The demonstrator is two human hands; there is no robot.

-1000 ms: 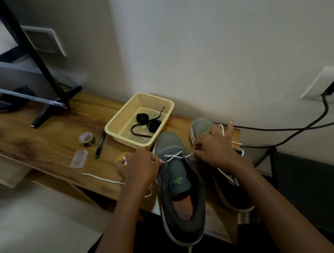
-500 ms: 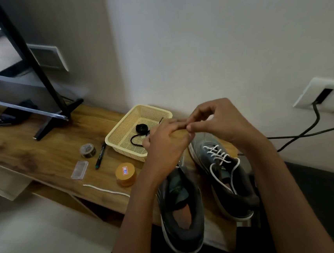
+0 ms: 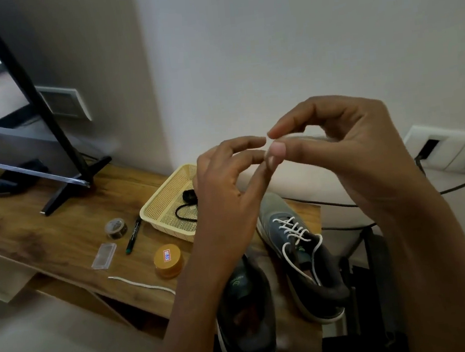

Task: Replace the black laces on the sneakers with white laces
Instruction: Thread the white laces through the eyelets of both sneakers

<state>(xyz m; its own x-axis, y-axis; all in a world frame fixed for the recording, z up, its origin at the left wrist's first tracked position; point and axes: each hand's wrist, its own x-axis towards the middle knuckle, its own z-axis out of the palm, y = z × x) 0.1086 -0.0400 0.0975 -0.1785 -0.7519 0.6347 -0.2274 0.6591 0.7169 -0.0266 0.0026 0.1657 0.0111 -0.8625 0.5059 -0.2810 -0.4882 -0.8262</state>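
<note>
Above the brown wooden desk (image 3: pixel 47 236), the left hand (image 3: pixel 227 193) and right hand (image 3: pixel 345 148) were raised, fingertips met in a pinching grip; whatever was held could not be told. Coiled black laces (image 3: pixel 185 211) were contained in a cream perforated plastic basket (image 3: pixel 157 203). White laces (image 3: pixel 293 229) were threaded through the farther grey sneaker (image 3: pixel 274 206).

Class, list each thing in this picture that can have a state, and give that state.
Far sneaker, laced in white, ends loose.
Near sneaker, lacing hidden by the arm.
Black laces, coiled in the basket.
Orange jar, lid on.
Left hand, fingertips pinched; what they hold is too small to see.
Right hand, fingertips pinched likewise.
</note>
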